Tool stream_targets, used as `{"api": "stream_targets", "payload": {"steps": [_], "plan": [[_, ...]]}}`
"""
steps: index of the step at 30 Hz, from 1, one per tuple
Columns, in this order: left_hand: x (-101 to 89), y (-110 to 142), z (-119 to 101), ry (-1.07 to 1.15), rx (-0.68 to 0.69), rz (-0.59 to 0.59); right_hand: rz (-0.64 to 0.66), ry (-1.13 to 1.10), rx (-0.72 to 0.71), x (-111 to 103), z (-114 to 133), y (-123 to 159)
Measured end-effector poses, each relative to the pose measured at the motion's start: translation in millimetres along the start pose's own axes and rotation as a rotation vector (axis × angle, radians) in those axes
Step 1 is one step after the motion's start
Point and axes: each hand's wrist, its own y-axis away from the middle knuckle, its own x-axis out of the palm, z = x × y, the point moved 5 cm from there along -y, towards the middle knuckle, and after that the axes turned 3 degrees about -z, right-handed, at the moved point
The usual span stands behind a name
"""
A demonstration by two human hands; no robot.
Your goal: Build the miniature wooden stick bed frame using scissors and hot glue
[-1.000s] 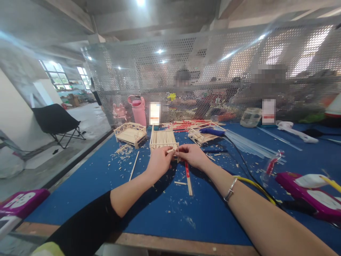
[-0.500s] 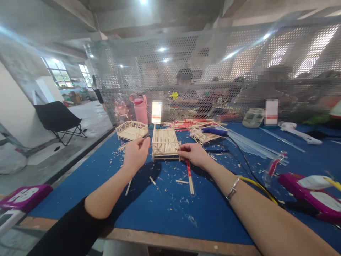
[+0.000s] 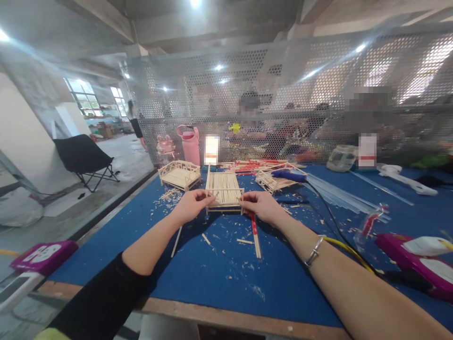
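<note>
A small bed frame made of wooden sticks (image 3: 223,189) stands on the blue table mat (image 3: 219,278) in front of me. My left hand (image 3: 191,205) grips its near left corner with fingers curled. At the near right corner my right hand (image 3: 261,206) pinches the frame. A chopstick with a red wrapper (image 3: 255,233) lies just under my right hand. Short stick offcuts (image 3: 244,241) lie scattered near both hands.
Two more stick models (image 3: 180,173) (image 3: 272,180) stand further back, with a blue glue gun (image 3: 287,175) and its black cable. A pink bottle (image 3: 190,143) stands by the mesh screen (image 3: 283,94). Purple packs (image 3: 417,264) (image 3: 44,255) lie at both sides. People sit behind the screen.
My left hand left the front middle of the frame, swung out to the left, and has come back to grip the near left corner. My right hand stayed at the right corner.
</note>
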Motion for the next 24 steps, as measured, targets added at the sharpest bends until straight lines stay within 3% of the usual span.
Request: {"api": "stream_targets", "payload": {"steps": [8,24], "plan": [[-7.8,-3,3,-0.13,0.015,-0.031,0.003,-0.004,-0.003,2,1,2],[-11.5,1,-3,-0.2,0.042,0.088,0.021,0.002,-0.019,7,2,4]]}}
